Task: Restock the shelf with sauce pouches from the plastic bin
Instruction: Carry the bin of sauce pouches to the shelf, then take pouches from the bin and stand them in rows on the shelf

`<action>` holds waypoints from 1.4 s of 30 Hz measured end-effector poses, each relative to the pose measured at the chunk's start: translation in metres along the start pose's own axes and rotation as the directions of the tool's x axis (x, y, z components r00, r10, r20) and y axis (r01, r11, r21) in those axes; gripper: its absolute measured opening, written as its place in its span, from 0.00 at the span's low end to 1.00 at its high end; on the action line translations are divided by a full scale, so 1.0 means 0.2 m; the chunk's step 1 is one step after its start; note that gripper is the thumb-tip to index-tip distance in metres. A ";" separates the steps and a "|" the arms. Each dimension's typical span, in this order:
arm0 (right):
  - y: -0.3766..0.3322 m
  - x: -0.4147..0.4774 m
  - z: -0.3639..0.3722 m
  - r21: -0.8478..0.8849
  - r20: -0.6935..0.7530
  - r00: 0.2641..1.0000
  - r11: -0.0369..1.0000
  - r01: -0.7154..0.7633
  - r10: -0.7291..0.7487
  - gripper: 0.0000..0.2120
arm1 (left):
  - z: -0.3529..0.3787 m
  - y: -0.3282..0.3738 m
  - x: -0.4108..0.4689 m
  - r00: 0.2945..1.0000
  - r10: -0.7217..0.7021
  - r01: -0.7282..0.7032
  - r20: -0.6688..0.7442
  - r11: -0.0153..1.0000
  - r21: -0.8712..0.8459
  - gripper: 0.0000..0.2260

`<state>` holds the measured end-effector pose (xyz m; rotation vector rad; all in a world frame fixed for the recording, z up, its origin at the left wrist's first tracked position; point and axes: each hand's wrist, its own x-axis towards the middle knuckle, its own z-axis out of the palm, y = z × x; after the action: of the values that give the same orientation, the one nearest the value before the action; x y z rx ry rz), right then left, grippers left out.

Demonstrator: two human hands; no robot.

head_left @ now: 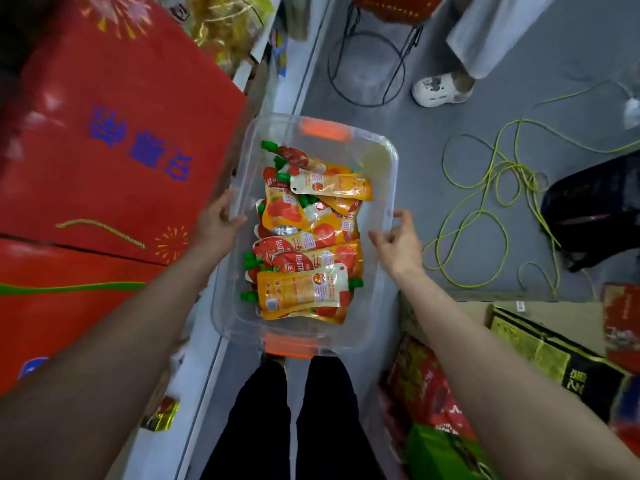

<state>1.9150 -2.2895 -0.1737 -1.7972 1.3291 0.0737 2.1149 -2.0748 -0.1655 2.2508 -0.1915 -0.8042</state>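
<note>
A clear plastic bin (388, 157) with orange handles at its near and far ends sits in the middle of the view, above the grey floor in front of my legs. Several orange and red sauce pouches (304, 289) with green caps lie piled inside it. My left hand (218, 220) grips the bin's left rim, thumb over the edge. My right hand (396, 242) hovers at the right rim with its fingers loosely spread, holding nothing. The white shelf edge (207, 362) runs along the bin's left side.
Large red gift boxes (114, 150) fill the shelving on the left. A tangled yellow-green cable (491, 202) lies on the floor to the right. Another person's shoe (440, 90) and a wire stand (367, 64) are beyond the bin. Boxes and bags (540, 358) crowd the near right.
</note>
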 end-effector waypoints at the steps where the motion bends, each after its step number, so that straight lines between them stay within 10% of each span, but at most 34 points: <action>1: 0.00 0.01 0.00 -0.003 0.002 1.000 1.000 -0.004 0.004 0.21 | 0.01 -0.01 0.01 1.000 -0.003 0.003 0.005 1.000 -0.004 0.24; 7: -0.08 -0.02 -0.02 -0.183 0.034 0.999 0.983 -0.009 0.016 0.27 | -0.01 -0.05 0.01 1.000 -0.015 0.015 0.016 1.000 0.026 0.24; 12: -0.26 0.04 0.12 -0.552 0.151 0.854 0.674 0.491 -0.498 0.33 | 0.00 -0.07 -0.12 0.997 0.046 -0.036 -0.054 0.982 0.183 0.27; 15: -0.30 0.09 0.30 -0.535 0.544 0.743 0.522 0.665 -0.389 0.23 | 0.01 -0.06 -0.27 0.995 0.074 -0.060 -0.067 0.980 0.191 0.29; 20: -0.33 0.13 0.37 -0.634 0.628 0.751 0.426 0.646 -0.203 0.26 | 0.02 -0.17 -0.44 0.986 0.132 -0.109 -0.098 0.971 0.215 0.32; 24: -0.33 0.08 0.22 -0.529 0.567 0.780 0.609 0.591 -0.265 0.21 | 0.08 -0.21 -0.52 0.954 0.223 -0.172 -0.200 0.954 0.245 0.27; 29: -0.27 -0.02 -0.01 -0.128 0.051 0.948 0.940 0.317 -0.313 0.08 | 0.18 -0.18 -0.52 0.949 0.310 -0.290 -0.065 0.933 0.215 0.24; 42: -0.11 0.01 -0.09 0.046 -0.010 0.980 0.979 0.199 -0.198 0.08 | 0.42 -0.05 -0.20 0.953 0.216 -0.302 0.213 0.731 0.612 0.15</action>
<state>1.9262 -2.3011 -0.1496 -1.8814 1.1390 -0.0700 2.0311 -2.1034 -0.1976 2.7071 -0.9579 -0.8070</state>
